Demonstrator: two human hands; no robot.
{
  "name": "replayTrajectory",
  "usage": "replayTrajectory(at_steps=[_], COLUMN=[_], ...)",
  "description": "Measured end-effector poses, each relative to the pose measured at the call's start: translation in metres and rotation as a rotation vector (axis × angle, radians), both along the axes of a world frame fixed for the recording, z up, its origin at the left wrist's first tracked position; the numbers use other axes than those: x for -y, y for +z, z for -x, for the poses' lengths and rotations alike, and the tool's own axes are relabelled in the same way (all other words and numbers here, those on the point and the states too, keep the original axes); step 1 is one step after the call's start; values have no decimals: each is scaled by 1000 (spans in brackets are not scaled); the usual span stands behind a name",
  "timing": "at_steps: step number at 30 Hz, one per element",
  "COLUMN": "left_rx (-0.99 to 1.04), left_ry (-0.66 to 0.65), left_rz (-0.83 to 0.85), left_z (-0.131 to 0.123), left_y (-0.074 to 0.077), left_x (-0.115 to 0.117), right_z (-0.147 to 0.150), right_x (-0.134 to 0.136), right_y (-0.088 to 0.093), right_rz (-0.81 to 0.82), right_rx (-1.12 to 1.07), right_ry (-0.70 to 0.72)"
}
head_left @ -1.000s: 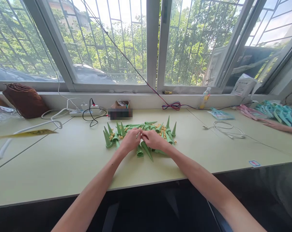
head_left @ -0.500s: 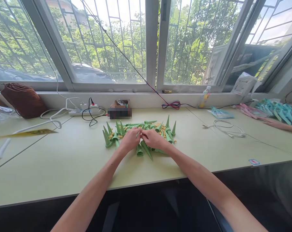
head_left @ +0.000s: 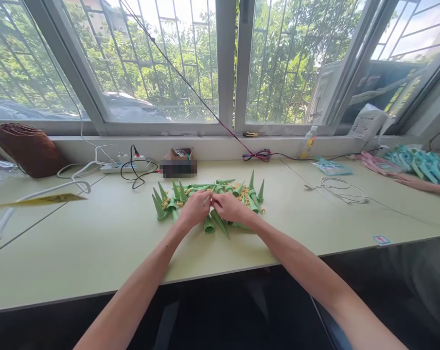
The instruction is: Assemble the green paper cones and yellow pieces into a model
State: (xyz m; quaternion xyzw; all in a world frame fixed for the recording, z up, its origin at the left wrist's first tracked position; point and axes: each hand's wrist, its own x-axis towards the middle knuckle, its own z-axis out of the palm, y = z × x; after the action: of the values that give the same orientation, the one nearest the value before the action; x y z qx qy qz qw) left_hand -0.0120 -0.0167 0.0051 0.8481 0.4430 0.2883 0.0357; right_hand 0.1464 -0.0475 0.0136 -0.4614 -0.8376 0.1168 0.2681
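My left hand (head_left: 197, 208) and my right hand (head_left: 228, 206) meet at the fingertips over a heap of green plastic cones. Both are closed in a pinch, and whatever sits between the fingers is too small and hidden to name. Several cones stand upright on the left, such as one green cone (head_left: 159, 210); another green cone (head_left: 220, 224) lies on its side just below my hands. A hollow cone end (head_left: 209, 225) faces me. Small yellowish-tan pieces (head_left: 243, 198) are scattered among the cones.
Behind the heap stand a small open box (head_left: 178, 163) and a power strip (head_left: 127, 165) with cables. To the right lie a coiled white cable (head_left: 342, 190), a bottle (head_left: 307, 143) and teal packets (head_left: 418, 165). Another person's hand (head_left: 411, 181) rests by those packets.
The view has shifted slightly. My hands stay together over the cones in nearly the same pose. At the far right, the other person's hand has come further into view.
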Motion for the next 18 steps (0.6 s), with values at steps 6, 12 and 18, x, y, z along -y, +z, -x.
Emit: replayTrajectory(at_steps=[6, 12, 18], left_rx=[39, 87, 157], left_ry=[9, 34, 39], left_rz=[-3, -31, -43], left_z=[-1, -1, -2], left_y=[2, 2, 1], left_x=[1, 1, 1], right_z=[-1, -1, 0], right_x=[-1, -5, -3], right_y=[-3, -6, -3], right_rz=[5, -9, 24], right_rx=[-53, -107, -203], right_ry=[6, -22, -2])
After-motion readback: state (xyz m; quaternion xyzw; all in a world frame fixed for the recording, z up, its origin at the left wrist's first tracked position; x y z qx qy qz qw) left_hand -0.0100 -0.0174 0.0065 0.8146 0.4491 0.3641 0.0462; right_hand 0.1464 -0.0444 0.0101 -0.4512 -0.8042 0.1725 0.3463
